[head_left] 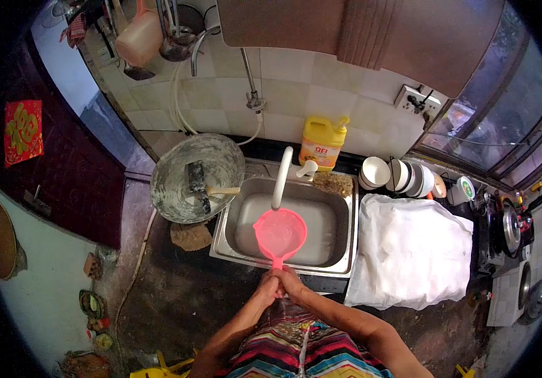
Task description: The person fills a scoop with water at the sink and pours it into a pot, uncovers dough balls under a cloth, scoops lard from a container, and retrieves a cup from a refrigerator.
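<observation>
Both my hands are closed around the handle of a pink water dipper (281, 232), my left hand (267, 288) against my right hand (291, 283) at the sink's front edge. The dipper's bowl is held over the stainless steel sink (245, 244), with what looks like water in it. Just above the bowl's far rim is the mouth of a white faucet (282, 177). Whether water is running from it I cannot tell. The ends of my fingers are partly hidden.
Left of the sink leans a large grey basin (170, 183) with a dark-bladed, wooden-handled tool in it. A yellow detergent jug (322, 143) stands behind the faucet. White cloth (412, 252) covers the right counter, with several bowls (375, 172) behind it. A scrubber (334, 183) lies at the sink's back rim.
</observation>
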A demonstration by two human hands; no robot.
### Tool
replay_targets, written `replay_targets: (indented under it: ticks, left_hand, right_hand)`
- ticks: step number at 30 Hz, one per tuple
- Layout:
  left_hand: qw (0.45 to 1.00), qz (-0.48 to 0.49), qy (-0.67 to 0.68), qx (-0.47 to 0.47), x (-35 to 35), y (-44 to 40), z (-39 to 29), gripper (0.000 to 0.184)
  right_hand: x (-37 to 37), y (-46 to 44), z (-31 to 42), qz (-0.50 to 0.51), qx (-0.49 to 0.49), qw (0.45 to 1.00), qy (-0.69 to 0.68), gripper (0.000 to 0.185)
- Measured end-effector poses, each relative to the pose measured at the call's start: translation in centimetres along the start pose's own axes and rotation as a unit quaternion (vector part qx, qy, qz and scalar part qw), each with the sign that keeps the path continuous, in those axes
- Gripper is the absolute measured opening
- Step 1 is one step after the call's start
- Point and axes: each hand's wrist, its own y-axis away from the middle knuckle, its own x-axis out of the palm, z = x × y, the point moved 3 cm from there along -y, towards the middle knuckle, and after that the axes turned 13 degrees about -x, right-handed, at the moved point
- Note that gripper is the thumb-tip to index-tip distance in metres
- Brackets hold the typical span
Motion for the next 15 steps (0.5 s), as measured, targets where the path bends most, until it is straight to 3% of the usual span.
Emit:
replay_targets:
  ticks: [15]
  left_hand:
    - [1.000, -0.009, 0.007, -0.008, 0.0, 0.2, -0.4, 0.018]
  right_hand:
    - [-0.2, -0.7, -0.7, -0.005, 0.000, 1.000, 0.005, 0.021]
